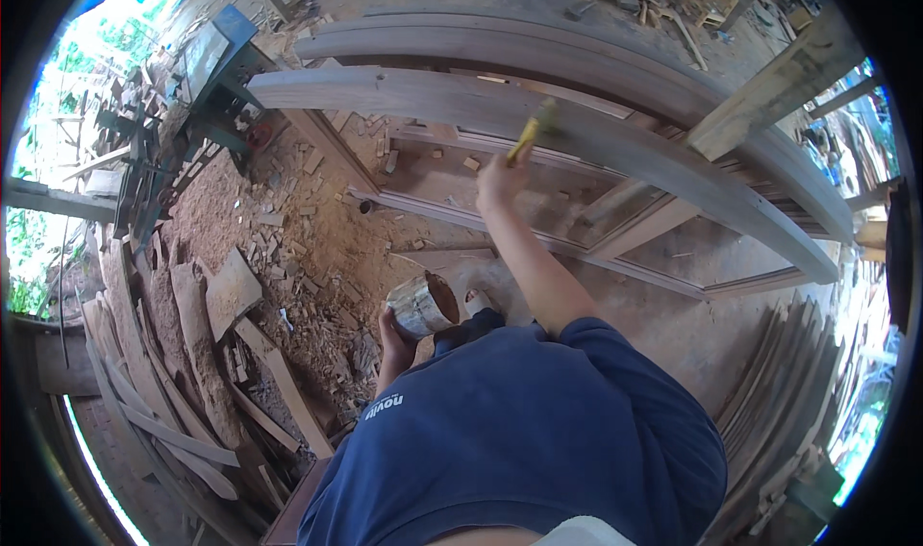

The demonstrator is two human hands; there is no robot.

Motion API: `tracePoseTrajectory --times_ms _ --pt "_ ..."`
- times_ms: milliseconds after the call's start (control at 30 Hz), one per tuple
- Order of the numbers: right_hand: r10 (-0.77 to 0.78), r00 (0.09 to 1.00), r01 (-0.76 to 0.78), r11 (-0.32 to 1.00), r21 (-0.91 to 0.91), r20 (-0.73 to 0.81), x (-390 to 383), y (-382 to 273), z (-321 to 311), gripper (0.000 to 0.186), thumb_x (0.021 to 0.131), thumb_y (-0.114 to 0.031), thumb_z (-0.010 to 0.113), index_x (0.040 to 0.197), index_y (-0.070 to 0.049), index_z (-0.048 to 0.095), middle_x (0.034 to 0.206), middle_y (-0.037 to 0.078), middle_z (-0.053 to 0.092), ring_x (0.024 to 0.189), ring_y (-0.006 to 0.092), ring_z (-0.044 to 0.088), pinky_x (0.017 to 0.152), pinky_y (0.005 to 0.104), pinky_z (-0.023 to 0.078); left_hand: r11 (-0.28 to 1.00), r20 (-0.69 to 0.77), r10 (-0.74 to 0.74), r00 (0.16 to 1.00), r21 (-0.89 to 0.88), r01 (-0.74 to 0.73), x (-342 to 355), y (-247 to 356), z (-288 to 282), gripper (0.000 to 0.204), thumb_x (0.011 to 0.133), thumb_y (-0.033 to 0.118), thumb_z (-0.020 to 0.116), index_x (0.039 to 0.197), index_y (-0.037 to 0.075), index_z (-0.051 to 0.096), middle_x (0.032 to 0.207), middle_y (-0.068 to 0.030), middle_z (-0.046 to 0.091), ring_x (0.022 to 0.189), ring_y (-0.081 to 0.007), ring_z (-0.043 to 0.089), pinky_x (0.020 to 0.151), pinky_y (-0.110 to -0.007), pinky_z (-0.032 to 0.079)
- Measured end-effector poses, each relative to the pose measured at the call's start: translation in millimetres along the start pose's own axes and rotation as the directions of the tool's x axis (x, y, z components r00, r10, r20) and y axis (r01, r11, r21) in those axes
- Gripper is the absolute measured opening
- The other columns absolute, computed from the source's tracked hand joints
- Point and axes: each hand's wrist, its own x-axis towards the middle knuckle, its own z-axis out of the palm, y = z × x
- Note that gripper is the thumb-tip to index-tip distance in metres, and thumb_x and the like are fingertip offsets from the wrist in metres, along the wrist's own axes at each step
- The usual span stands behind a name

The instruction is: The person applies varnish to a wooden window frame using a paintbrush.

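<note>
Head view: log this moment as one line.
left hand: holds stained bucket | right hand: grips yellow brush | brush head: blurred, at wooden beam, contact unclear | nearby: wood scraps

Floor (692, 330): grey concrete, bare toward 4 o'clock. Sawdust (221, 186), brown, heaped between 9 and 10 o'clock. Wood chips (327, 306) scattered thickly over the floor at 8 o'clock. Rough planks (207, 344), farther out at 8 o'clock, piled lengthwise. Long boards (769, 383) at 4 o'clock, side by side. Scrap pile (663, 3) at 1 o'clock, mixed offcuts. Wooden frame (615, 142) stands from 11 round to 3 o'clock. Thin board (442, 257) flat near dial centre.
</note>
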Motion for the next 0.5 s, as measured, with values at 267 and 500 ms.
tracePoseTrajectory --times_ms 267,500 --pt "0.238 0.89 -0.145 0.957 -0.253 0.388 -3 -7 -19 0.061 0.086 0.001 0.057 0.142 -0.019 0.045 0.066 -0.003 0.047 0.041 0.0064 0.04 0.034 0.0251 0.03 0.999 -0.089 -0.014 0.996 -0.05 0.01 -10 4 -18 0.065 0.09 0.053 0.042 0.141 0.012 0.04 0.137 -0.012 0.049 0.127 -0.0323 0.047 0.104 -0.052 0.038" --pt "0.341 0.94 -0.341 0.94 0.014 0.0 46 -54 -193 0.061 0.081 0.005 0.057 0.135 -0.021 0.051 0.064 -0.004 0.042 0.043 0.0062 0.038 0.034 0.0224 0.029 0.998 -0.106 -0.066 0.992 0.001 0.067 14 13 -29 0.063 0.09 0.052 0.042 0.139 0.011 0.042 0.134 -0.0111 0.052 0.123 -0.03 0.051 0.104 -0.048 0.039"
